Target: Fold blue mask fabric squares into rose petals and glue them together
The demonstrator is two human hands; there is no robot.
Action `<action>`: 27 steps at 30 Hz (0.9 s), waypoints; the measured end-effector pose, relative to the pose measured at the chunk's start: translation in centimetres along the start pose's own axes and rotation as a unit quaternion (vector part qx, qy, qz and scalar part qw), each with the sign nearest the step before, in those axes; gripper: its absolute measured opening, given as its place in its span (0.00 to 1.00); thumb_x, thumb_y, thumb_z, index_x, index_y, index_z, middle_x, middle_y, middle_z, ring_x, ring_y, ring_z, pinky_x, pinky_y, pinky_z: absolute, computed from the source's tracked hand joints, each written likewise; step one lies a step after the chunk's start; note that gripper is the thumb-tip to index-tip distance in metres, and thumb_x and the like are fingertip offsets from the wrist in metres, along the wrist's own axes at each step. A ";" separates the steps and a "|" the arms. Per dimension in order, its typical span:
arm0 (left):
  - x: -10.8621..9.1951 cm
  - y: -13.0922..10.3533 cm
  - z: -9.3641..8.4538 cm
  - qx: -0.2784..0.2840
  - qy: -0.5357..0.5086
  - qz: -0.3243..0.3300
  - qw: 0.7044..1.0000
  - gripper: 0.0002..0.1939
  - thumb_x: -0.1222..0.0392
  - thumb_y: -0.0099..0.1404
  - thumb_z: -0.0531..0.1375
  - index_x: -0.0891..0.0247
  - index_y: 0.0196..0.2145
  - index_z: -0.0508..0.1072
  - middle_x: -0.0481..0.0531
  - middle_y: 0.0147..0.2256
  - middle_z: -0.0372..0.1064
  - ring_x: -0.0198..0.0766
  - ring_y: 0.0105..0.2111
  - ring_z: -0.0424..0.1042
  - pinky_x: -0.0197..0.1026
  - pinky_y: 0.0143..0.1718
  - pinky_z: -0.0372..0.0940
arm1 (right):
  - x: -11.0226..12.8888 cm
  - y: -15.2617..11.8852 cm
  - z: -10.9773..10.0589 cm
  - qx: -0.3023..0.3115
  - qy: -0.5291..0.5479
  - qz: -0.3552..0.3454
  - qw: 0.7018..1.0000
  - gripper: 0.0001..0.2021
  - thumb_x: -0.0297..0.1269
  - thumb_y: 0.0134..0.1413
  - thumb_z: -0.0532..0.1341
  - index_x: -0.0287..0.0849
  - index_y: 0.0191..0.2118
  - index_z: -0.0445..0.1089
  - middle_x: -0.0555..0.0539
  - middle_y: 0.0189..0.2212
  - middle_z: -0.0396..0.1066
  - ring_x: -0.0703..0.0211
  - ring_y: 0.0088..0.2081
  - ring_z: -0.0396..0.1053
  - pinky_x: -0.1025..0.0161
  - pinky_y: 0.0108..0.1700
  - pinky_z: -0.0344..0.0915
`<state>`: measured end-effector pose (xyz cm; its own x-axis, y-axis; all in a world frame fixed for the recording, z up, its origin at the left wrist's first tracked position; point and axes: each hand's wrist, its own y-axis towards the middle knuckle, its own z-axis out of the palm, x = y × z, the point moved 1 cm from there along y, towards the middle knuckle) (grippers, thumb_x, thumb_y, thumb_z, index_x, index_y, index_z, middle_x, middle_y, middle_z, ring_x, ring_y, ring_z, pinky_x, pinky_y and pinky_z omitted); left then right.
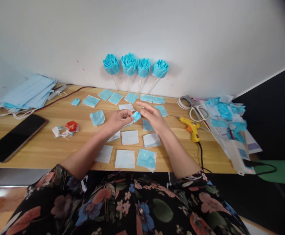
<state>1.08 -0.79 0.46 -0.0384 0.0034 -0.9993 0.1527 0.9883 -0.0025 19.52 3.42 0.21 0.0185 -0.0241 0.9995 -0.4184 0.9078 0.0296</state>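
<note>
Between my two hands is a small blue and white piece of mask fabric (136,116), partly folded. My left hand (121,118) pinches its left side between thumb and fingers. On its right edge, my right hand (152,116) closes thumb and fingers, with the index finger stretched out above. Around my hands lie several cut fabric squares, such as a white square (130,137) below and a blue square (97,117) to the left. A small folded blue petal (75,101) rests farther left. Several blue fabric flowers (129,64) on thin sticks lean against the wall.
A yellow glue gun (190,126) lies right, its cord over the table edge. Scissors (199,113), tape (183,102), blue scraps (224,111) and a white power strip (240,158) sit beyond. At left are stacked masks (29,91), a phone (16,138) and a red wrapper (72,126).
</note>
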 end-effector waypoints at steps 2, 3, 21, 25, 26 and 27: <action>0.0 0.0 0.0 -0.003 -0.001 0.003 1.000 0.12 0.53 0.53 0.66 0.63 0.26 0.70 0.45 0.24 0.64 0.32 0.26 0.62 0.38 0.31 0.57 | -0.1 0.0 0.0 -0.031 -0.029 -0.022 0.999 0.23 0.46 0.55 0.64 0.48 0.56 0.72 0.49 0.38 0.77 0.56 0.43 0.73 0.56 0.50 0.69; 0.0 0.0 0.0 -0.003 -0.001 0.006 1.000 0.12 0.53 0.53 0.66 0.63 0.26 0.70 0.45 0.24 0.64 0.32 0.26 0.62 0.38 0.31 0.57 | -0.1 0.0 0.1 -0.036 -0.035 -0.029 0.998 0.23 0.46 0.55 0.64 0.48 0.56 0.72 0.48 0.38 0.77 0.55 0.43 0.73 0.55 0.50 0.68; -0.3 -0.5 0.7 0.002 0.128 0.041 0.991 0.11 0.54 0.56 0.62 0.63 0.24 0.68 0.46 0.23 0.62 0.32 0.26 0.59 0.36 0.28 0.54 | 0.2 -0.7 1.7 -0.018 -0.152 -0.101 0.983 0.19 0.41 0.54 0.64 0.43 0.51 0.72 0.53 0.29 0.69 0.66 0.28 0.62 0.66 0.32 0.60; -0.4 -0.5 0.8 0.005 0.114 0.037 0.993 0.11 0.55 0.56 0.62 0.63 0.23 0.67 0.46 0.23 0.62 0.32 0.25 0.59 0.36 0.28 0.55 | 0.1 -0.7 1.8 -0.024 -0.148 -0.110 0.983 0.19 0.41 0.54 0.64 0.43 0.51 0.72 0.53 0.29 0.69 0.64 0.30 0.65 0.65 0.35 0.62; -0.5 -0.5 0.8 0.004 0.112 0.034 0.993 0.11 0.55 0.56 0.62 0.63 0.23 0.67 0.46 0.22 0.62 0.32 0.25 0.59 0.36 0.27 0.54 | -0.1 -0.6 1.7 -0.025 -0.144 -0.105 0.984 0.19 0.42 0.53 0.65 0.43 0.51 0.72 0.53 0.28 0.70 0.64 0.30 0.66 0.65 0.35 0.62; -0.5 -0.5 0.7 0.002 0.110 0.031 0.993 0.11 0.55 0.55 0.62 0.63 0.23 0.67 0.46 0.22 0.62 0.32 0.25 0.59 0.36 0.27 0.54 | -0.3 -0.4 1.6 -0.025 -0.137 -0.097 0.985 0.21 0.43 0.52 0.66 0.43 0.52 0.72 0.53 0.29 0.70 0.64 0.30 0.66 0.64 0.35 0.63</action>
<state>1.73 -1.40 0.96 -0.2439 0.0976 -0.9649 0.1663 0.9844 0.0576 18.25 2.36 -0.08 -0.1562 -0.3049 0.9395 -0.3853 0.8946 0.2263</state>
